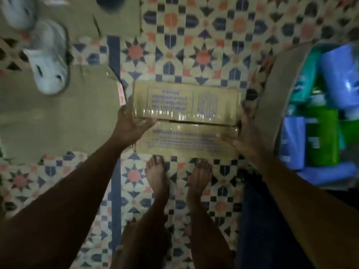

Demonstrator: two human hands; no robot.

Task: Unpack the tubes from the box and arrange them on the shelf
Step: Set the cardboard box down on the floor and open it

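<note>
A closed brown cardboard box [186,105] with blue print and clear tape along its centre seam sits low over the patterned floor, just beyond my bare feet [157,177]. My left hand [132,123] grips its left end, thumb on the top flap. My right hand [244,133] clasps its right end, fingers over the near right corner. The flaps are closed, so the tubes are hidden. No shelf is in view.
Flattened cardboard sheets [58,117] lie on the floor to the left, with white shoes [46,63] on them. On the right an open carton flap [279,94] borders blue, teal and green packaged goods [322,133]. Patterned tile floor [204,45] stretches beyond the box.
</note>
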